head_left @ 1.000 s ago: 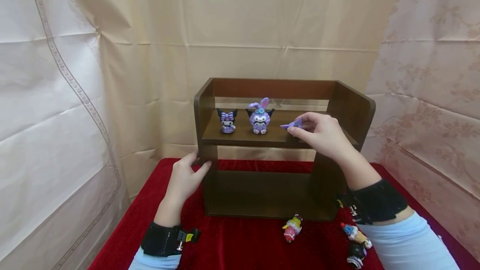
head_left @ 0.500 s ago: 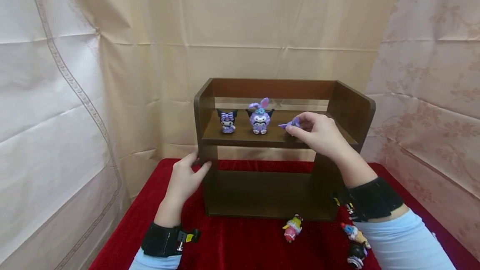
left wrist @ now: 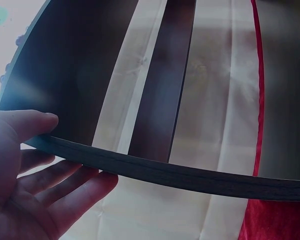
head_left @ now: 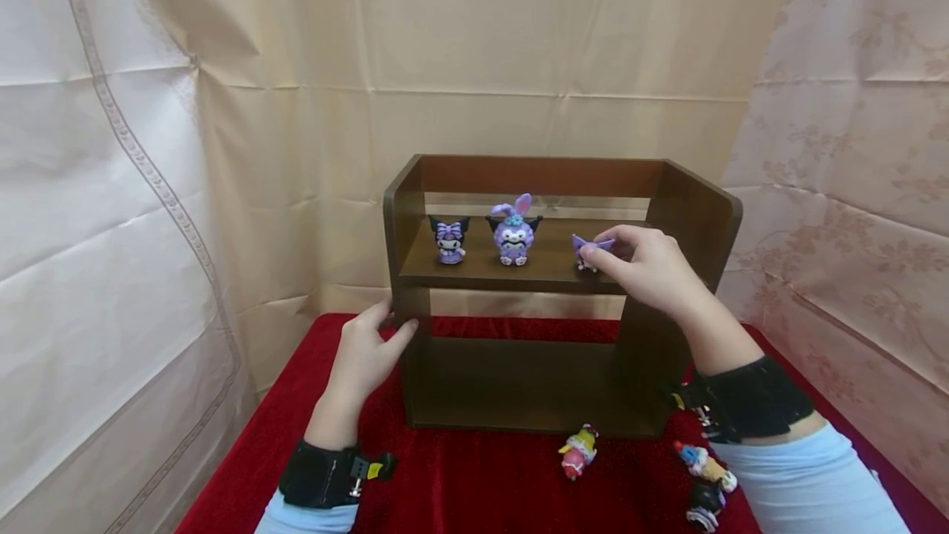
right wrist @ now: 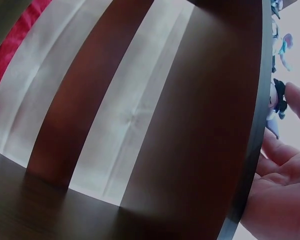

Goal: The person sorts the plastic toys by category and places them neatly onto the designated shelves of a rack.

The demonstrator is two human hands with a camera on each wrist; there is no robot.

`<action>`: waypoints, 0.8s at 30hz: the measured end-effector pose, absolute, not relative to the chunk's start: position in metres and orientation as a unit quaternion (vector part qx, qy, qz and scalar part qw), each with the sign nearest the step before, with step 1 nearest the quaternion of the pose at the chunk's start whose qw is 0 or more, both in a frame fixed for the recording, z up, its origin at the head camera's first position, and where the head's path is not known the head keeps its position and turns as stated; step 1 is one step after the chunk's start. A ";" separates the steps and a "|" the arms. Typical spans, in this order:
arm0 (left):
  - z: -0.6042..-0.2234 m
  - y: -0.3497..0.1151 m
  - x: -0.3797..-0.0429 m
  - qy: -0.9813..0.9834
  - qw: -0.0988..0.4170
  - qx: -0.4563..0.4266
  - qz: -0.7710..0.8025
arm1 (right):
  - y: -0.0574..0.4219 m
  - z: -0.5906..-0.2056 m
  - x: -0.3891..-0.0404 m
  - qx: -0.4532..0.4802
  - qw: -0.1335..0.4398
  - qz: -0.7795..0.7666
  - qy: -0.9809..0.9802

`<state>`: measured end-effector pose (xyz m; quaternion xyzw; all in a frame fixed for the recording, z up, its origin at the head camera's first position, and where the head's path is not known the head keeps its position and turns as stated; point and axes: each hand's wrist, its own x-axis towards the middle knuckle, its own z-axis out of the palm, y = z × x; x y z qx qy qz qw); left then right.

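The right hand [head_left: 645, 266] pinches a purple figure [head_left: 582, 259] between thumb and fingers, upright at the shelf's [head_left: 693, 229] upper board. Left of that hand stand a rabbit-eared figure [head_left: 513, 239] and, farther off, a bow-topped figure [head_left: 450, 244]. The left hand [head_left: 368, 353] grips the shelf's side, thumb inside, fingers outside. Below the right hand, a pink-and-yellow toy [head_left: 578, 452] lies on red cloth [head_left: 474, 476].

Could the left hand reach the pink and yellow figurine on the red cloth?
Probably, if the left hand lets go of the shelf: nothing visible blocks the way across the red cloth to that figurine.
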<state>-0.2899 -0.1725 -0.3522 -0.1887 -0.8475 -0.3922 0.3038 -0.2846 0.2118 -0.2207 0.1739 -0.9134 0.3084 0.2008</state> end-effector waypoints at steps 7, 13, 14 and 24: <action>-0.352 -0.172 -0.289 -0.848 0.306 -0.186 -0.391 | 0.216 -0.221 -0.283 0.190 0.203 0.315 -0.907; -0.352 -0.173 -0.290 -0.849 0.305 -0.188 -0.388 | 0.216 -0.222 -0.284 0.200 0.202 0.324 -0.902; -0.352 -0.173 -0.290 -0.849 0.305 -0.188 -0.388 | 0.215 -0.222 -0.285 0.202 0.203 0.326 -0.901; -0.352 -0.172 -0.291 -0.843 0.314 -0.198 -0.389 | 0.207 -0.223 -0.290 0.212 0.196 0.321 -0.902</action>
